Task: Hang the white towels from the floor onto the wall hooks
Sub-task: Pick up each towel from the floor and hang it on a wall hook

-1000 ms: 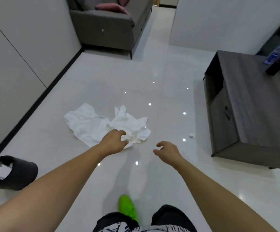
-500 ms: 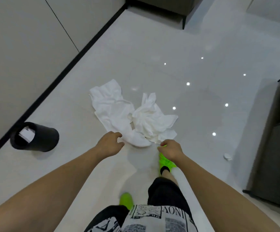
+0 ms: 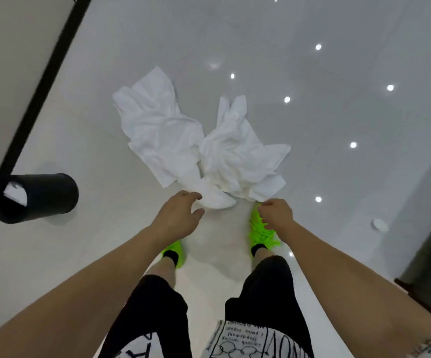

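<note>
Black bin (image 3: 38, 196), green shoes (image 3: 260, 228)

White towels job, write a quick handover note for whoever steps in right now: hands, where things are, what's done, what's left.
Left hand: fingers spread at the near edge of the white towels, gripping nothing.
Right hand: fingers curled by the towels' right corner; whether it pinches cloth is unclear.
Towels: crumpled heap on the floor, just ahead of the green shoes, black bin to the left.
Done: nothing hung.
Left: lift the towels and hang them; no hooks in view.
</note>
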